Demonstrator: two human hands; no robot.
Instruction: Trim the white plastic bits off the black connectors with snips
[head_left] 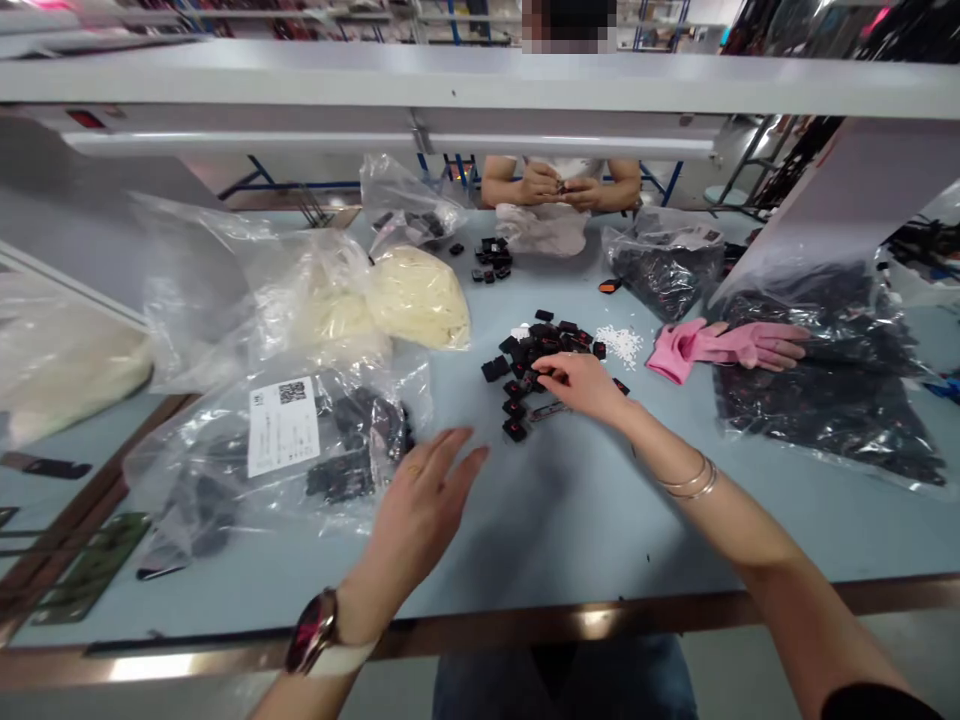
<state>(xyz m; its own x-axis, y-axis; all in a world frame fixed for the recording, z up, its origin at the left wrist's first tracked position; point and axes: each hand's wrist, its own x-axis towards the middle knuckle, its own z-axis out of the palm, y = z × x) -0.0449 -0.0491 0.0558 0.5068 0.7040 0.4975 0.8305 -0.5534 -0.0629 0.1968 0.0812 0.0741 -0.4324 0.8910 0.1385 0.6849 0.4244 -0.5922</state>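
The operator's right hand (pixel 589 388) is positioned over the table (pixel 862 530), fingers curled, fingertips at a pile of black parts (pixel 551 345); from where I stand, I cannot tell whether these fingers are closed on a part. The pile extends beyond this grip and to its left. White pieces (pixel 621 345) lie scattered just beyond and right of the right hand; pink gloves (pixel 724 345) lie farther right, against a bag of dark items (pixel 825 400). The left hand (pixel 424 490) has thumb and fingers apart, just right of a clear bag bearing a white label (pixel 283 425). Across the table, a co-worker's hands (pixel 559 187) are held close together.
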